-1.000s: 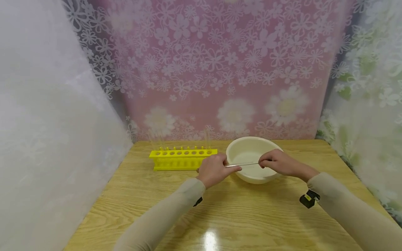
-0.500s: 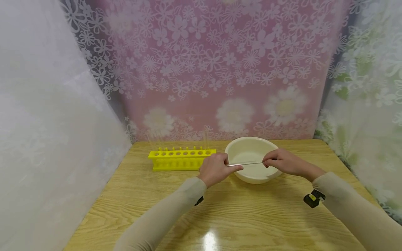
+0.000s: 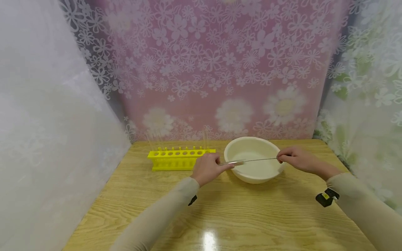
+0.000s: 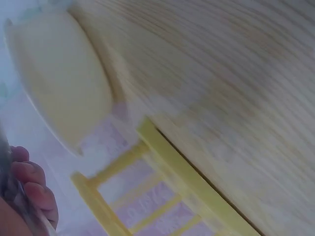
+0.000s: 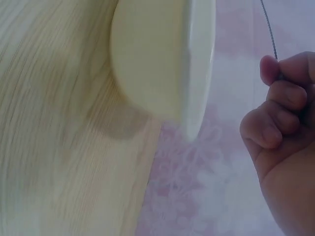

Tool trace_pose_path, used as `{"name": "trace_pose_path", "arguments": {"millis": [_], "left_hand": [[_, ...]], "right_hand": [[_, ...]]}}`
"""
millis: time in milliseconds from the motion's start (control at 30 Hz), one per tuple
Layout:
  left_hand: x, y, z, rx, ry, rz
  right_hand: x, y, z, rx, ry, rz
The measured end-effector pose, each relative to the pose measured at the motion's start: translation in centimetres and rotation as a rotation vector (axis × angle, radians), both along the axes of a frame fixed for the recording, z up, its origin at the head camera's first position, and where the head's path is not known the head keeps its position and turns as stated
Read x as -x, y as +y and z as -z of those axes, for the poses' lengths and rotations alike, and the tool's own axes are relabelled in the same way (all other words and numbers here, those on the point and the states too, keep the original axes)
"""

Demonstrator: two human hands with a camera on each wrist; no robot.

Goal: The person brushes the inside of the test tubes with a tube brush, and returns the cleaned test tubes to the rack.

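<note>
Gripping a slim clear-glass tube [image 3: 233,162]: my left hand [image 3: 207,169], left side of round cream plastic basin [image 3: 251,148] | pinching thin grey twisted-metal wire [image 3: 261,159]: my right hand [image 3: 296,161], basin's right side | axes: tube and wire nearly collinear, crosswise above basin

Wood-grain table [image 3: 238,216], yellow rack [image 3: 174,157], cream basin [image 3: 253,180]

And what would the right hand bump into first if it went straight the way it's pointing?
Probably the clear tube in the left hand: the right hand points along the thin wire toward it, over the bowl. Depth is unclear, so it might brush the bowl first.
</note>
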State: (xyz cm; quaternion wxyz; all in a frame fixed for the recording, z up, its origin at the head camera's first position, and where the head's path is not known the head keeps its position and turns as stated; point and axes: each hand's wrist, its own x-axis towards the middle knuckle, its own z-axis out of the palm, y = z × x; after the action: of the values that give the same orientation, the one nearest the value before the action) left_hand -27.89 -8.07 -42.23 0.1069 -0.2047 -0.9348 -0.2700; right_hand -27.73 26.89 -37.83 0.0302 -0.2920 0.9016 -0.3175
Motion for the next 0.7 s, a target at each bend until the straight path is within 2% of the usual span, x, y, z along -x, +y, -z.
{"name": "trace_pose_path", "arguments": {"millis": [67, 200, 400, 567, 700], "left_hand": [[0.2, -0.7, 0.3, -0.003, 0.004, -0.010], [0.6, -1.5, 0.6, -0.016, 0.018, 0.024], [0.5, -2.3, 0.7, 0.000, 0.023, -0.012], [0.4, -2.3, 0.6, 0.014, 0.048, -0.007], [0.3, -2.3, 0.4, 0.022, 0.044, -0.010]], "right_hand": [[0.1, 0.9, -0.1, -0.009, 0.010, 0.024], [0.3, 2.2, -0.4, -0.038, 0.019, 0.050], [0.3, 3.6, -0.5, -0.090, 0.065, 0.135], [0.2, 3.6, -0.6, -0.048, 0.097, 0.110], [0.2, 3.2, -0.6, -0.040, 0.085, 0.108]]}}
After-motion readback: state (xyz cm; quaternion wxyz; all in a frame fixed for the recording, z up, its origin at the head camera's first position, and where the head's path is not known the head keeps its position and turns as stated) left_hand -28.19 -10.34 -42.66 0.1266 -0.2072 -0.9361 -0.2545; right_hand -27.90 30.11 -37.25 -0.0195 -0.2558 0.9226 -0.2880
